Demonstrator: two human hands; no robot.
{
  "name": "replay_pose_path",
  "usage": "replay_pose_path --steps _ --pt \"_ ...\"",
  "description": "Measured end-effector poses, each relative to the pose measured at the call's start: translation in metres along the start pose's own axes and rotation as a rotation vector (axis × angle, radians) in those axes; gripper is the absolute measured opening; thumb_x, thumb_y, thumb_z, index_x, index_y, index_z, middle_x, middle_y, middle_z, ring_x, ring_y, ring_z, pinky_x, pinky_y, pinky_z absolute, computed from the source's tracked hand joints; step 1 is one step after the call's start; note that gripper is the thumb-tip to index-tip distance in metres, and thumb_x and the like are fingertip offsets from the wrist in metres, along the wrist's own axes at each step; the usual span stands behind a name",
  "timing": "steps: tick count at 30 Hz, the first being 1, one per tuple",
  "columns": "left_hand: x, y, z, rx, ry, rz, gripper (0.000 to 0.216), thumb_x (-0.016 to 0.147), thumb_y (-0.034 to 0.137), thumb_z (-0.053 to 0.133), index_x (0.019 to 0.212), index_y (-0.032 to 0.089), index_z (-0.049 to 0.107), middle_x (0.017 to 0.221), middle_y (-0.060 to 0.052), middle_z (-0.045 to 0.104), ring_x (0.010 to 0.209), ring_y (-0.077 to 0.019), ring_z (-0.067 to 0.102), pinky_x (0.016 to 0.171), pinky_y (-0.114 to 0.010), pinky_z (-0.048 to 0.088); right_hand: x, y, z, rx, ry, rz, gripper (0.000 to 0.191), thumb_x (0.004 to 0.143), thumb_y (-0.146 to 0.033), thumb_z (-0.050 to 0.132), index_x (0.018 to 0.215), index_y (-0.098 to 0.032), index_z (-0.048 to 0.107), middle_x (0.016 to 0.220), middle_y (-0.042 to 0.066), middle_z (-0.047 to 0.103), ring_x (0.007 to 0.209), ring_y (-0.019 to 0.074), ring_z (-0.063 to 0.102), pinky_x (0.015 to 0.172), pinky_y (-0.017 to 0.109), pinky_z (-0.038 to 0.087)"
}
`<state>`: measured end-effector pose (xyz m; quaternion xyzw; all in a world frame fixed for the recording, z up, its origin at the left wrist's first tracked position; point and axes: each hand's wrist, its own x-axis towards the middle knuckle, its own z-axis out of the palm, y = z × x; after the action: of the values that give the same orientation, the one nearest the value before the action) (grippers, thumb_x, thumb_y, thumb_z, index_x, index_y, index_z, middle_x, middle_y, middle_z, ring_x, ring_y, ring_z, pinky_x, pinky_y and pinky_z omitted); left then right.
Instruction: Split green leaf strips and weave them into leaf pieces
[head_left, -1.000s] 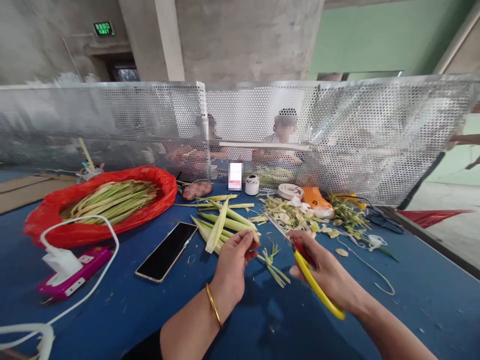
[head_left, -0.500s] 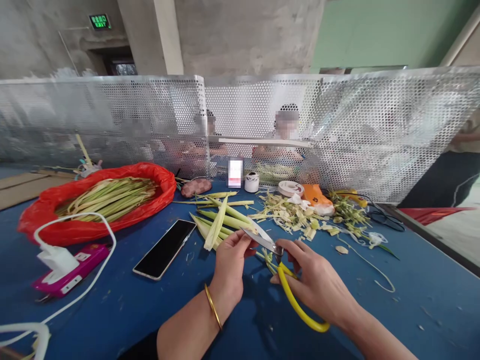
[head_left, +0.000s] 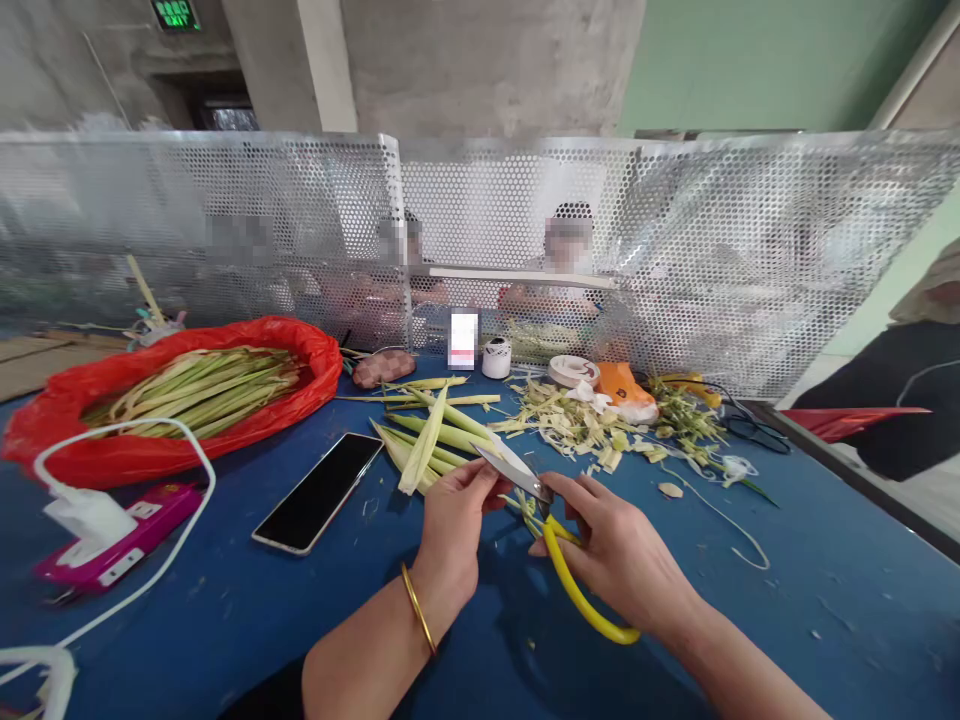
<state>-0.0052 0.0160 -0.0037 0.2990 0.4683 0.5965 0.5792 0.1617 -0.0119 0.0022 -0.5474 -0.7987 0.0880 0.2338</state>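
Observation:
My right hand [head_left: 611, 555] grips yellow-handled scissors [head_left: 559, 545], their blades pointing left toward my left hand. My left hand [head_left: 456, 520], with a gold bangle on the wrist, pinches the end of a pale green stalk [head_left: 442, 440] from a small pile of stalks on the blue table [head_left: 225, 620]. The blade tips lie right beside my left fingertips. Small green trimmings [head_left: 529, 505] lie under the scissors.
A red bag [head_left: 150, 455] of stalks lies at left, a black phone [head_left: 319, 492] beside the pile, and a pink power strip with white charger [head_left: 105, 525] near the left edge. Cut scraps [head_left: 585, 425], tape rolls and an orange item lie behind. People sit beyond a perforated metal screen [head_left: 712, 260].
My right hand swung the scissors left, from beside the trimmings to my left fingertips on the stalk. The view shifted slightly left and down.

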Motion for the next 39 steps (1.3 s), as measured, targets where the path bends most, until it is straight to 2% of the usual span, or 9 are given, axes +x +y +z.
replay_pose_path --steps 14,21,23,26,28,32,35,37,39 --pt "0.003 -0.002 -0.002 0.011 -0.037 -0.004 0.026 0.062 0.032 0.076 0.082 0.014 0.076 0.072 -0.005 0.070 0.070 -0.0144 0.061 0.062 -0.023 0.047 0.002 0.003 0.006 0.072 0.004 0.007 0.041 0.083 -0.044 0.059 0.119 -0.026 0.058 0.073 -0.001 0.054 0.057 0.0151 0.051 0.055 0.025 0.042" --pt "0.005 -0.003 -0.003 0.003 -0.034 -0.049 0.023 0.064 0.031 0.077 0.078 0.014 0.074 0.071 -0.004 0.069 0.067 -0.0125 0.062 0.062 -0.021 0.047 0.008 0.017 0.003 0.278 0.000 0.165 0.041 0.081 -0.049 0.059 0.112 -0.022 0.064 0.077 -0.001 0.065 0.068 0.0169 0.058 0.058 0.022 0.042" --pt "0.004 -0.002 -0.003 0.003 -0.060 -0.073 0.022 0.065 0.032 0.076 0.078 0.014 0.074 0.070 -0.003 0.068 0.067 -0.0120 0.061 0.061 -0.021 0.047 0.012 0.029 0.001 0.190 0.045 0.292 0.042 0.082 -0.049 0.057 0.112 -0.021 0.064 0.076 0.000 0.067 0.069 0.0185 0.060 0.057 0.023 0.041" --pt "0.002 0.000 -0.003 -0.006 -0.110 -0.120 0.021 0.069 0.032 0.074 0.080 0.015 0.072 0.072 -0.003 0.067 0.069 -0.0115 0.061 0.063 -0.021 0.048 0.018 0.047 0.000 -0.154 0.053 0.409 0.043 0.081 -0.046 0.057 0.116 -0.022 0.063 0.082 0.005 0.069 0.071 0.0229 0.064 0.054 0.025 0.037" --pt "0.000 0.001 -0.002 -0.010 -0.151 -0.140 0.021 0.071 0.033 0.072 0.081 0.015 0.071 0.076 -0.004 0.067 0.073 -0.0123 0.061 0.066 -0.022 0.049 0.021 0.056 0.002 -0.321 0.003 0.449 0.042 0.082 -0.040 0.056 0.119 -0.021 0.060 0.088 0.009 0.070 0.073 0.0254 0.065 0.052 0.027 0.034" --pt "-0.004 0.002 -0.002 0.018 -0.238 -0.149 0.024 0.073 0.039 0.069 0.078 0.015 0.067 0.085 -0.005 0.067 0.079 -0.0144 0.062 0.071 -0.024 0.049 0.020 0.062 0.006 -0.396 -0.047 0.422 0.036 0.081 -0.031 0.054 0.113 -0.016 0.063 0.096 0.015 0.068 0.082 0.0286 0.066 0.060 0.030 0.040" --pt "-0.008 -0.001 0.001 0.098 -0.262 -0.080 0.022 0.076 0.038 0.066 0.074 0.015 0.066 0.082 -0.004 0.066 0.081 -0.0146 0.060 0.073 -0.024 0.047 0.017 0.051 0.005 -0.176 0.074 0.321 0.029 0.082 -0.034 0.054 0.100 -0.017 0.069 0.106 0.015 0.066 0.093 0.0293 0.063 0.074 0.035 0.044" --pt "-0.011 -0.004 0.003 0.175 -0.258 0.009 0.018 0.077 0.034 0.065 0.075 0.016 0.066 0.081 -0.004 0.065 0.081 -0.0144 0.059 0.075 -0.024 0.045 0.014 0.035 0.005 0.236 0.119 0.288 0.032 0.083 -0.042 0.053 0.099 -0.019 0.069 0.104 0.011 0.068 0.094 0.0269 0.063 0.080 0.035 0.045" --pt "-0.015 -0.008 0.004 0.247 -0.268 0.131 0.014 0.077 0.031 0.064 0.078 0.017 0.067 0.082 -0.003 0.064 0.081 -0.0149 0.058 0.077 -0.025 0.044 0.010 0.015 0.006 0.699 0.025 0.306 0.038 0.077 -0.051 0.061 0.096 -0.019 0.070 0.095 0.008 0.072 0.090 0.0254 0.064 0.079 0.033 0.047"
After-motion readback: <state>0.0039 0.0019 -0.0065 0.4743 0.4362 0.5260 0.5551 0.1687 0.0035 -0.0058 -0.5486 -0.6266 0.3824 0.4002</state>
